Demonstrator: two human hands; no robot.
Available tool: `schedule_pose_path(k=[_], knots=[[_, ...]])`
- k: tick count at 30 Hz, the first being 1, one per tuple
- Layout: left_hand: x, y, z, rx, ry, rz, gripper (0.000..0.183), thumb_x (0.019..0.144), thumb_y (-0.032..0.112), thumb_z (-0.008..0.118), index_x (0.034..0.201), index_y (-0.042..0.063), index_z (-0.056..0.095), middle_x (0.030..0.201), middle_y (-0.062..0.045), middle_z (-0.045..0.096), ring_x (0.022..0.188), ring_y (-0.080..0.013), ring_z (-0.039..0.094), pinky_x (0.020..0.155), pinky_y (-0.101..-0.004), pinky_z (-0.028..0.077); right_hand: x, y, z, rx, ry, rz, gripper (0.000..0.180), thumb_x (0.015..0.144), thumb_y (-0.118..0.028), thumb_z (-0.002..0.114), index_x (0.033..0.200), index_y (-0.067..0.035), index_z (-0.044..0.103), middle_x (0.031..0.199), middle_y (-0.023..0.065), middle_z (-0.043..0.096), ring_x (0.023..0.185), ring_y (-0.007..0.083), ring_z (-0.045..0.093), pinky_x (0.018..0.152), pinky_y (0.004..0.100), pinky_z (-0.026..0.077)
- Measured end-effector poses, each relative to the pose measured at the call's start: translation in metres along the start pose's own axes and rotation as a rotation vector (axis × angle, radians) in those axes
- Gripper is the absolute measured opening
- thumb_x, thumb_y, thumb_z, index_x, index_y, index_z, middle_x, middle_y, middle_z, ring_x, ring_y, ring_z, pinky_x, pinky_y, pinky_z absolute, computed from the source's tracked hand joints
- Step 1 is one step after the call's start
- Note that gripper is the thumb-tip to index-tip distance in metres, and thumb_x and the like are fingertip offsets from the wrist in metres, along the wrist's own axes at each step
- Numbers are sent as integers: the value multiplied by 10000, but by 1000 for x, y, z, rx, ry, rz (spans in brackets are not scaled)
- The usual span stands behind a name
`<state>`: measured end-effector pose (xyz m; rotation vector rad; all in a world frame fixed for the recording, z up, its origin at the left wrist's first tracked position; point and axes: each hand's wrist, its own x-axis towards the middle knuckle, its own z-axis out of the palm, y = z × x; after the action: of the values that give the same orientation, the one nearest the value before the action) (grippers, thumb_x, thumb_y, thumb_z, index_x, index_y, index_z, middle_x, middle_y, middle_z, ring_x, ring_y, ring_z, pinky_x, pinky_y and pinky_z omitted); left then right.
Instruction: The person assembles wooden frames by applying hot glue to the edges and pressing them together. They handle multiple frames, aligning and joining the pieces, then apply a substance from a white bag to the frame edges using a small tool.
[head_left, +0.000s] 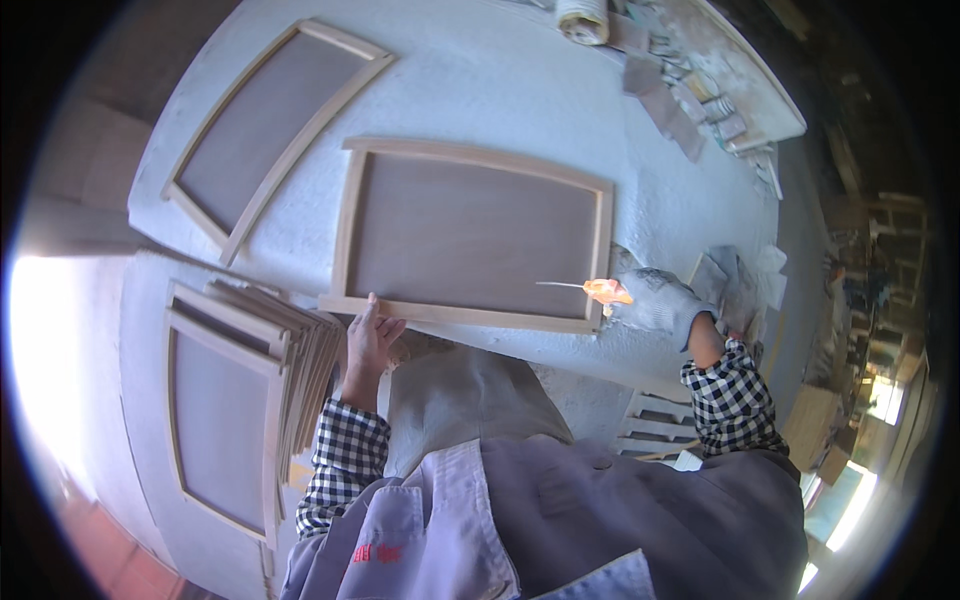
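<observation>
A panel with a pale wooden frame (480, 236) and a grey-brown face lies flat on the white worktable before me. My left hand (373, 330) is bare and grips its near rail toward the left corner, with one finger on top of the wood. Over the panel's near right corner, my right hand (656, 298) wears a grey knit glove. It holds a hand tool with an orange handle (607, 291). The tool's thin metal shaft (559, 284) points left above the panel face; the exact kind of tip is too small to tell.
A second framed panel (277, 124) lies at the far left of the table. Several more framed panels (221, 420) lean in a stack at my left. Sandpaper sheets (664, 105), small containers (718, 109) and a roll (583, 22) sit at the back right. Grey cloth (724, 281) lies beyond my right hand.
</observation>
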<state>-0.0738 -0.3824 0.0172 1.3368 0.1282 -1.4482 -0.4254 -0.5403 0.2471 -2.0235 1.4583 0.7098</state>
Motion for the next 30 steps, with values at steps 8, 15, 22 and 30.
schedule_pose_path(k=[8, 15, 22, 30], knots=[[-38, 27, 25, 726, -221, -198, 572, 967, 495, 484, 1023, -58, 617, 1019, -197, 668, 966, -256, 664, 828, -346, 546, -13, 92, 39, 449, 367, 53, 428, 861, -310, 620, 1228, -101, 548, 1068, 201, 655, 970, 354, 642, 845, 440, 493], [-42, -8, 100, 1008, -240, 562, 265, 960, 258, 575, 967, 10, 669, 974, -111, 695, 951, -184, 648, 836, -325, 514, 115, 174, 47, 461, 841, 577, 614, 861, -228, 636, 1399, -133, 358, 1115, 239, 614, 984, 400, 623, 836, 470, 493], [18, -16, 150, 1651, -126, 1180, 526, 907, 256, 555, 1401, 129, 428, 1516, -145, 322, 1404, -361, 262, 1142, -485, 203, 80, 184, 125, 43, 1118, 609, 798, 801, -493, 675, 1436, -123, 362, 1393, 178, 468, 1302, 358, 421, 1088, 471, 304], [24, -19, 148, 1734, -68, 1128, 523, 937, 296, 511, 1425, 141, 406, 1541, -124, 283, 1431, -338, 212, 1159, -477, 151, 48, 269, 151, 359, 1138, 954, 546, 850, -347, 665, 1247, 11, 555, 1208, 204, 594, 1151, 293, 548, 998, 393, 400]])
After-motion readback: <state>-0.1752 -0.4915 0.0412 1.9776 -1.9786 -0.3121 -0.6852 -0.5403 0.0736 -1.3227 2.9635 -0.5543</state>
